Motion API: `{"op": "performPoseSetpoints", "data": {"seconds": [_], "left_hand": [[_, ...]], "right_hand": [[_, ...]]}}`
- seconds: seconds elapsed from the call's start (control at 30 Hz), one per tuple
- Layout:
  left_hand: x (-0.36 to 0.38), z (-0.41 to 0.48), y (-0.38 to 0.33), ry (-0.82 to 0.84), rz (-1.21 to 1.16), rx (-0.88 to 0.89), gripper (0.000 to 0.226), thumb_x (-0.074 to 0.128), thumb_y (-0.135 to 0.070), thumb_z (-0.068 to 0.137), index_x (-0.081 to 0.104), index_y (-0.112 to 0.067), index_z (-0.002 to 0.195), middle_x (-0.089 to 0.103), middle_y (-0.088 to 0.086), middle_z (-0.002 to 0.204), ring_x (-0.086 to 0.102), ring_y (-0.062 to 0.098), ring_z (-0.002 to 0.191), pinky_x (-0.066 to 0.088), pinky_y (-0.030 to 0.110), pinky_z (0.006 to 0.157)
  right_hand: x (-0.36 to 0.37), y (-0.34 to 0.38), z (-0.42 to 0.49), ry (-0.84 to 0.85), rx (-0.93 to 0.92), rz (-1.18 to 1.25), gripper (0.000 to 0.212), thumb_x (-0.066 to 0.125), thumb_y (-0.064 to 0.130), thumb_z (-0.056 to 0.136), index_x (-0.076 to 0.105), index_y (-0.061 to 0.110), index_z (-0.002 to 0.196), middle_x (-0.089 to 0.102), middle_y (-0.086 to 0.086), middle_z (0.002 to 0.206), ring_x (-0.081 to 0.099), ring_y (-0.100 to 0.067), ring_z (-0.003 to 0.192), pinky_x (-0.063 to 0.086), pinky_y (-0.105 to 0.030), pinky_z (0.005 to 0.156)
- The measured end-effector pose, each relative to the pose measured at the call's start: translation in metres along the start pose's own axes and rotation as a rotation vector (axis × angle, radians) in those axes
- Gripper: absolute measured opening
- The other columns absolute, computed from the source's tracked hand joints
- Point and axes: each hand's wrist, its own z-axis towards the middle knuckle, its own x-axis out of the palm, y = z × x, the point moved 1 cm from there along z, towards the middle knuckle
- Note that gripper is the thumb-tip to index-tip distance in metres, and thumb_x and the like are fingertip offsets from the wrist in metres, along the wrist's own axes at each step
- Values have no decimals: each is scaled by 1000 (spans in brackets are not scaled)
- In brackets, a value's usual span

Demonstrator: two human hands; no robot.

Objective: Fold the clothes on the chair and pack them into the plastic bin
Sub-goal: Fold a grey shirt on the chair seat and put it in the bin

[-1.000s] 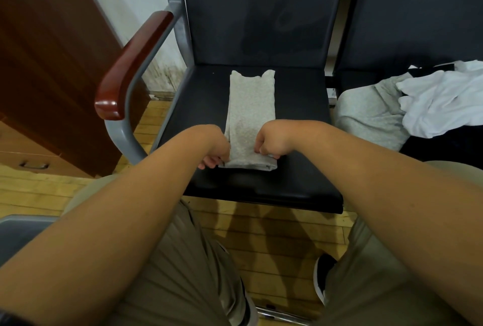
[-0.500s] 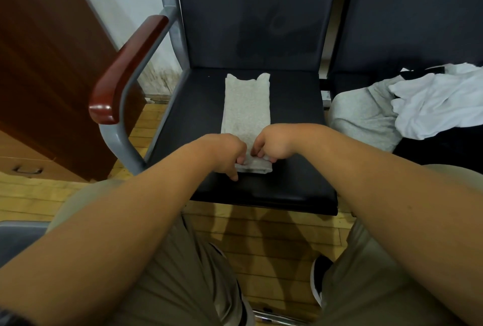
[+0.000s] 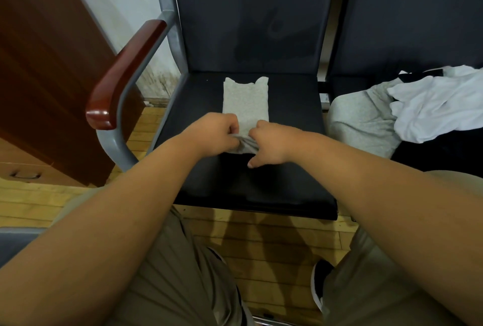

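Narrow folded grey knit garment [image 3: 245, 100] mid-seat on black padded chair [image 3: 292, 116], near end bunched, left hand [image 3: 217, 132] and right hand [image 3: 269, 144] both curled tight round it (forearms overlap the seat's front edge), loose grey-and-white clothing pile [image 3: 392, 113] on adjoining right seat.

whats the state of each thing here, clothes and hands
grey top, folded into a narrow strip on the seat, near end bunched up
left hand, grips the top's near end
right hand, pinches the top's near end
clothes pile, unfolded, heaped to the right
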Motion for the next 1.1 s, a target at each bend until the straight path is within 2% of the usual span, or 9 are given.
{"op": "performPoseSetpoints", "data": {"seconds": [0.1,0.2,0.3,0.37,0.57,0.7,0.83,0.93,1.1], "left_hand": [[0,-1,1,-22,-19,17,26,76,-35,87,61,-27,107,64,-6,95,63,15,84,58,39,72],[4,-1,1,50,133,72,38,80,-35,83,56,-25,111,60,-7,101,61,17,90,56,42,77],[3,2,2,42,228,84,17,73,-34,90,56,-30,90,54,-9,90,60,21,90,54,40,78],[-3,1,4,21,202,58,21,70,-34,92,56,-30,79,56,-6,83,61,21,84,55,40,74],[-20,-14,-5,176,58,50,11,78,-37,89,72,-27,89,69,1,85,66,21,84,57,43,79],[-27,-24,-6,384,-90,47,10,79,-45,88,78,-38,96,74,-11,91,68,13,93,56,40,90],[-37,-37,-11,570,-290,57,9,76,-36,96,80,-33,103,77,-13,102,71,5,99,52,28,92],[-45,-33,-7,479,-332,62,14,74,-34,97,80,-29,108,76,-8,110,71,11,107,53,35,101],[-42,-11,4,72,-421,-35,5,74,-38,96,75,-35,98,76,-9,96,73,15,96,59,33,80]], "right_hand": [[-7,-1,2,-116,44,130,17,65,41,99,59,27,90,58,3,96,62,-20,86,44,-30,65],[-16,-3,-2,-137,73,233,20,66,37,99,60,30,82,64,1,90,62,-18,81,40,-29,61],[-18,-4,-6,-114,67,248,24,66,34,99,57,32,77,62,2,86,60,-17,79,39,-27,61],[-19,-3,-9,-103,58,246,26,66,32,100,56,31,76,61,2,83,58,-15,75,38,-27,60],[-30,-2,-29,1,10,168,21,66,35,100,60,25,82,61,1,83,57,-16,74,40,-28,61],[-36,-7,-44,199,-16,271,21,71,47,96,72,26,97,71,-1,89,68,-20,83,57,-37,79],[-41,-9,-54,382,-11,587,20,74,34,98,77,25,117,79,4,113,76,-14,106,60,-39,101],[-47,-13,-49,337,-8,683,20,73,28,99,77,21,118,80,3,113,76,-15,107,61,-41,100],[-52,-25,-25,-40,121,734,14,76,29,95,74,27,109,79,3,103,78,-14,95,66,-40,87]]}}
